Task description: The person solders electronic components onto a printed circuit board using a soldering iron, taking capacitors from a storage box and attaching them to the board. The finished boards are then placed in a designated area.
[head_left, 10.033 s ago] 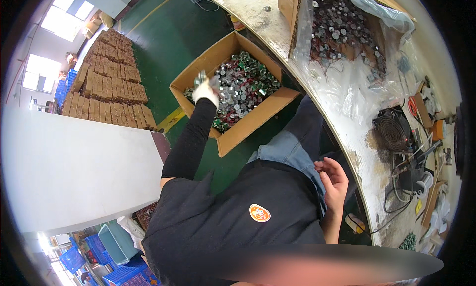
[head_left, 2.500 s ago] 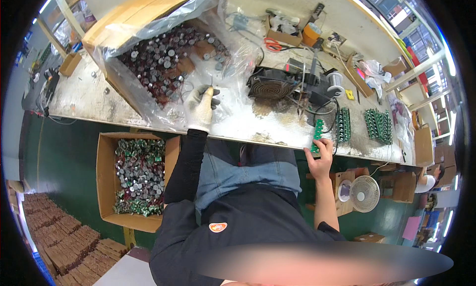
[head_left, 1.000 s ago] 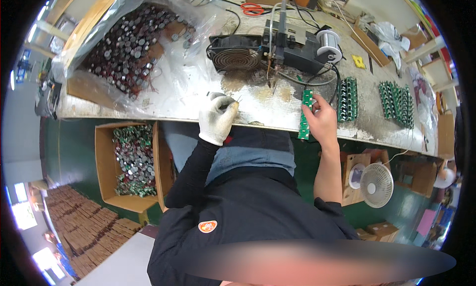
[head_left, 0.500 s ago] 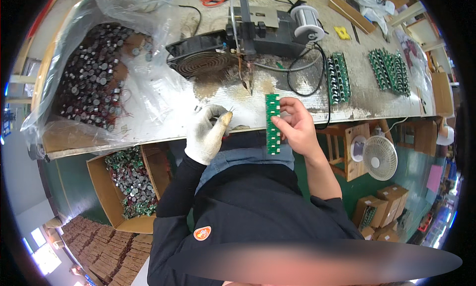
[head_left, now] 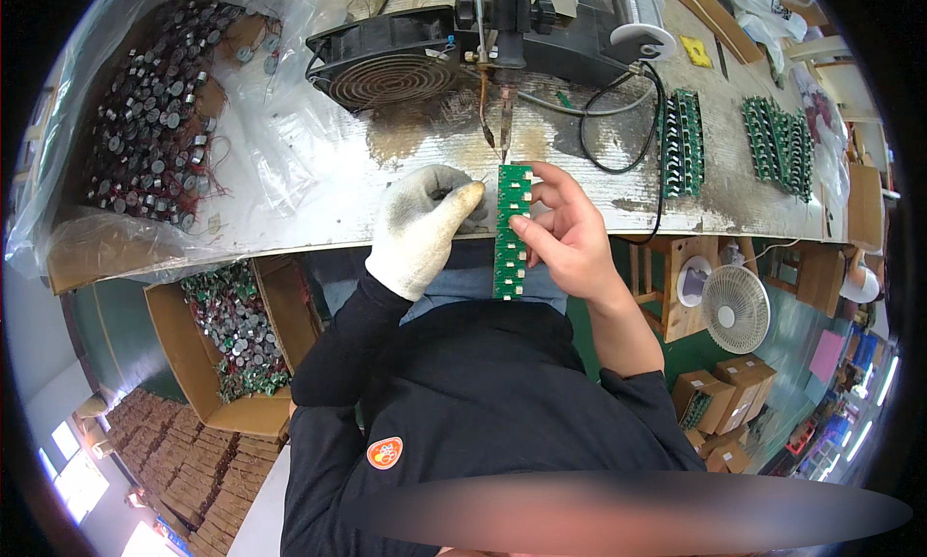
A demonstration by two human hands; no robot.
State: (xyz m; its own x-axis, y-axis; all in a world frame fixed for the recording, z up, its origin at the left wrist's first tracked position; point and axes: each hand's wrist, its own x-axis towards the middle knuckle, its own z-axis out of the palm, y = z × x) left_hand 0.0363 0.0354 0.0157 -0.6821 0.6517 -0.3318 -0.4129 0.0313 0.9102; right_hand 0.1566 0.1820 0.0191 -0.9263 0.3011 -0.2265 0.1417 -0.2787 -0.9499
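The person's bare right hand [head_left: 570,234] grasps a long green circuit board strip [head_left: 511,231] by its right edge, thumb and fingers pinched on it, and holds it upright over the near edge of the workbench [head_left: 319,195] — its top end sits just under the tip of the fixed soldering iron [head_left: 504,113]. The left hand [head_left: 425,224], in a white knit glove, is curled closed just beside the strip's left edge; whether it pinches a small part cannot be told. A black fan [head_left: 386,69] stands behind — a clear bag of small round parts [head_left: 154,123] lies to the left, more green boards [head_left: 681,142] to the right.
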